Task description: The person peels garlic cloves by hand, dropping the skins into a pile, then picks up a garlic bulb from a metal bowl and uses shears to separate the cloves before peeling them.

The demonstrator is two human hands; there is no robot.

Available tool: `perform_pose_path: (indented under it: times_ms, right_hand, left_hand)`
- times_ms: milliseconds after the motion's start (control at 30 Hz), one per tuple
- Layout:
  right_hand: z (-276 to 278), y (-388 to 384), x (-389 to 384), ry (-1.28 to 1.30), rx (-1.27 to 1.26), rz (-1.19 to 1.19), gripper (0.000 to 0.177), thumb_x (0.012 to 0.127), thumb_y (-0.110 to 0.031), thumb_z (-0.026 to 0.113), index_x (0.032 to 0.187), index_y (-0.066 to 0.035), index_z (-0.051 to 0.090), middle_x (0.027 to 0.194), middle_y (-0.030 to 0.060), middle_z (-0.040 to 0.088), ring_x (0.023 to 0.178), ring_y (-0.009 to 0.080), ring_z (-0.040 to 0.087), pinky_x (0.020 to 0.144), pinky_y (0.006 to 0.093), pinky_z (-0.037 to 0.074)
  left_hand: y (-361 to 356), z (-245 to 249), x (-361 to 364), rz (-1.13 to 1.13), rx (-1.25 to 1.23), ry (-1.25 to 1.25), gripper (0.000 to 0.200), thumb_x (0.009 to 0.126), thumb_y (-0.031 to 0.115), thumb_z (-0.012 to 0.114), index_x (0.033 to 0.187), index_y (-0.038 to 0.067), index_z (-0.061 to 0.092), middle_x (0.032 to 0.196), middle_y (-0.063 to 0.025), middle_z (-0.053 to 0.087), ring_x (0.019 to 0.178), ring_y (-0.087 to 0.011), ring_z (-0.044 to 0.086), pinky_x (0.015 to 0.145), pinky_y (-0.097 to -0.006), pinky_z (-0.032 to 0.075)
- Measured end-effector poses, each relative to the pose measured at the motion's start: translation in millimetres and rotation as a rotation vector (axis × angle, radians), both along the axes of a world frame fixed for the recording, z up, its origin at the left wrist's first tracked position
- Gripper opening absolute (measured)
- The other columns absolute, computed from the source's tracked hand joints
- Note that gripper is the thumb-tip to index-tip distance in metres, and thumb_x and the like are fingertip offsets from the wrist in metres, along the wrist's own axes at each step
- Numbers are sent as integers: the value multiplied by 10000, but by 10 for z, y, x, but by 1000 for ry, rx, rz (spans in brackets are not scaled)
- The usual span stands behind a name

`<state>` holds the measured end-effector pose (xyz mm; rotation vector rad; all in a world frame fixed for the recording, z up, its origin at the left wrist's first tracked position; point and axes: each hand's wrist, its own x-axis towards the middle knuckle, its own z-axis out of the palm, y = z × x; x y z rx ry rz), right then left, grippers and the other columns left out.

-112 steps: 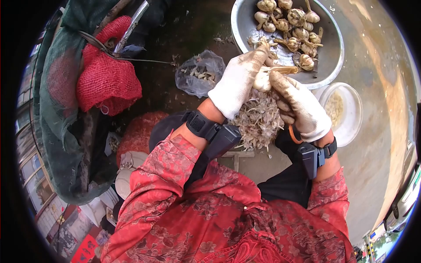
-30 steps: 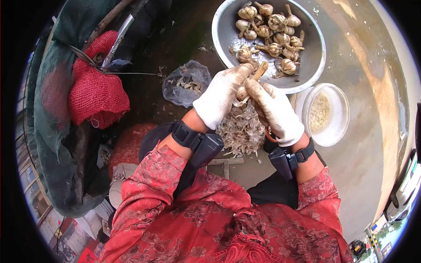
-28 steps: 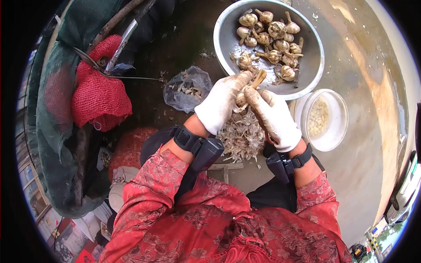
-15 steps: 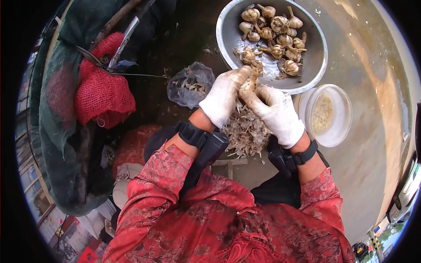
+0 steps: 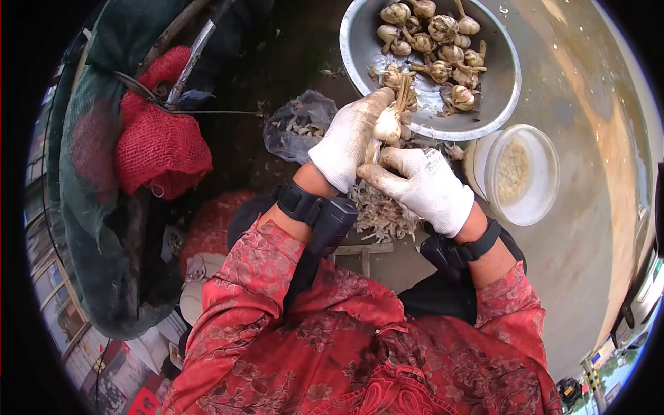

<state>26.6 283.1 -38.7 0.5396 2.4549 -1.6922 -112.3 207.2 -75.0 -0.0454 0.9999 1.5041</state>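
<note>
Both my hands wear dirty white gloves. My left hand [image 5: 348, 138] grips a garlic bulb [image 5: 387, 124] with its dry stem pointing up toward the metal bowl [image 5: 360, 48]. My right hand [image 5: 422, 187] sits just below the bulb, its fingertips pinching a strip of skin at the bulb's underside. Under both hands lies a pile of garlic peelings [image 5: 384, 211]. The metal bowl holds several unpeeled garlic bulbs [image 5: 443, 48].
A white plastic tub [image 5: 546, 180] with peeled cloves [image 5: 513, 169] stands right of my hands. A clear plastic bag [image 5: 297, 128] of scraps lies to the left. Red mesh sacks [image 5: 159, 138] and green netting [image 5: 90, 207] hang at far left. Bare concrete ground extends to the right.
The bulb has turned so its stem points up, held now mainly in my left hand. My right hand has dropped below the bulb, pulling skin downward.
</note>
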Motion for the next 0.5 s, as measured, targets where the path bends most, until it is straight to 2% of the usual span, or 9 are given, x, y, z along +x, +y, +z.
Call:
perform_pose_path:
  times_ms: [67,200,233,300,333,367,433,467,500]
  right_hand:
    - [-40,-29,21,190,278,79,295,890,-365,597,859,-75,646,671,149,559,665,333,587,601,414,456]
    - [12,66,19,-49,114,-25,347,841,-410,645,924,-74,663,777,181,613,757,353,601,696,418,473]
    - [2,138,26,-173,66,-20,406,814,-430,674,967,-54,662,830,189,638,779,330,621,718,398,479]
    - [111,215,15,-93,42,-134,456,816,-441,677,987,-19,647,815,187,647,770,305,631,702,382,476]
    - [108,293,29,-216,99,-124,484,821,-451,677,995,0,637,798,166,650,752,238,628,686,361,474]
    - [-30,313,86,-204,-73,-238,493,843,-449,660,1005,16,628,805,148,650,756,189,609,682,340,475]
    - [-116,266,56,-138,-107,-333,443,902,-400,603,1019,26,624,828,137,653,767,157,588,701,326,476]
    - [-181,215,47,-139,-108,-333,443,902,-400,603,1019,26,624,828,137,653,767,157,588,701,326,476]
    - [-246,151,33,-21,-239,-401,414,929,-371,567,1026,28,623,838,143,656,775,163,596,710,326,476]
  left_hand:
    - [-6,-84,-36,-1,15,-32,299,994,270,473,1159,24,520,936,-92,637,778,-179,630,635,-289,529]
    - [19,-27,-40,32,14,-51,306,997,277,461,1137,12,521,932,-105,637,760,-184,625,605,-303,529]
    - [18,7,-60,34,11,-50,306,997,277,461,1137,12,521,932,-105,637,760,-184,625,605,-303,529]
    - [-13,55,-97,-24,-2,30,324,996,286,460,1130,-2,525,932,-112,636,758,-188,626,593,-309,528]
    - [-12,34,-88,-1,3,34,328,993,284,464,1121,-11,532,935,-113,634,752,-188,625,594,-307,531]
    - [5,28,-64,0,1,36,328,993,284,464,1121,-11,532,935,-113,634,752,-188,625,594,-307,531]
    - [51,55,-2,127,-1,107,329,992,286,471,1114,-10,545,949,-99,632,761,-170,622,620,-306,535]
    - [23,89,2,84,-27,188,311,989,279,486,1111,3,558,958,-75,629,790,-145,616,677,-289,529]
    - [27,46,-6,84,-29,188,311,989,279,486,1111,3,558,958,-75,629,790,-145,616,677,-289,529]
